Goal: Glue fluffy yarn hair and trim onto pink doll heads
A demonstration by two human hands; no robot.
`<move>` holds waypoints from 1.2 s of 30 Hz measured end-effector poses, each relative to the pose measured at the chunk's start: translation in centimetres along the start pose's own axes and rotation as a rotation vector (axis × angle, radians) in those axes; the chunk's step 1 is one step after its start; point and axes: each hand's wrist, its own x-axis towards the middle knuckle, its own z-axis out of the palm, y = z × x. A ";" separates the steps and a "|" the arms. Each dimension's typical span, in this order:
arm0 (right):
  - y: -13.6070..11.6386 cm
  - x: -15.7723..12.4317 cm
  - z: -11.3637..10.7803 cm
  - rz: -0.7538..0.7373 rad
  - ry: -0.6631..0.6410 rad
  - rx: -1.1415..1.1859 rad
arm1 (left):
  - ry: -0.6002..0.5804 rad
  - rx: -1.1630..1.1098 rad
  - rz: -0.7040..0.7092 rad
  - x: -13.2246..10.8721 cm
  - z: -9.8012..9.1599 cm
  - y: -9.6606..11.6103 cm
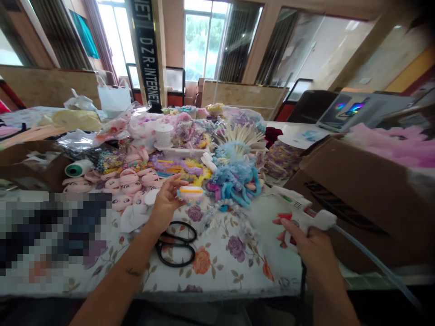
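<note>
My left hand (166,199) is closed at the fingertips on a small pale pink-and-white piece (192,194) with an orange strip across it and bluish trim along its lower edge. My right hand (314,246) grips a white hot glue gun (302,210) with a red trigger, its nozzle pointing up and left. From the back of the gun a long translucent glue stick (377,267) runs down to the right. Black-handled scissors (175,245) lie on the flowered tablecloth (217,280) beside my left forearm; the blades are hidden.
Several pink doll-like heads (131,183) lie left of my left hand. Ahead, fluffy blue trim and pale sticks (238,158) are heaped with bagged yarn. A brown cardboard box (343,190) stands close to the glue gun at right; another box (30,163) is at left.
</note>
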 end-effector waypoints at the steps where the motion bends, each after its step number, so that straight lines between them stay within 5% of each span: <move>1: -0.9 -1.7 0.8 0.006 -0.059 0.041 | -0.005 0.001 0.005 0.0 0.0 0.0; 6: -3.2 -8.7 5.7 0.118 -0.269 0.286 | -0.023 0.021 0.003 -0.1 -0.1 -0.2; 10: -3.3 -11.2 8.5 0.149 -0.352 0.362 | -0.033 0.037 0.003 -0.2 -0.1 -0.2; 36: -1.7 -11.8 11.2 0.004 -0.320 0.141 | -0.062 0.069 0.005 -0.2 0.1 -0.1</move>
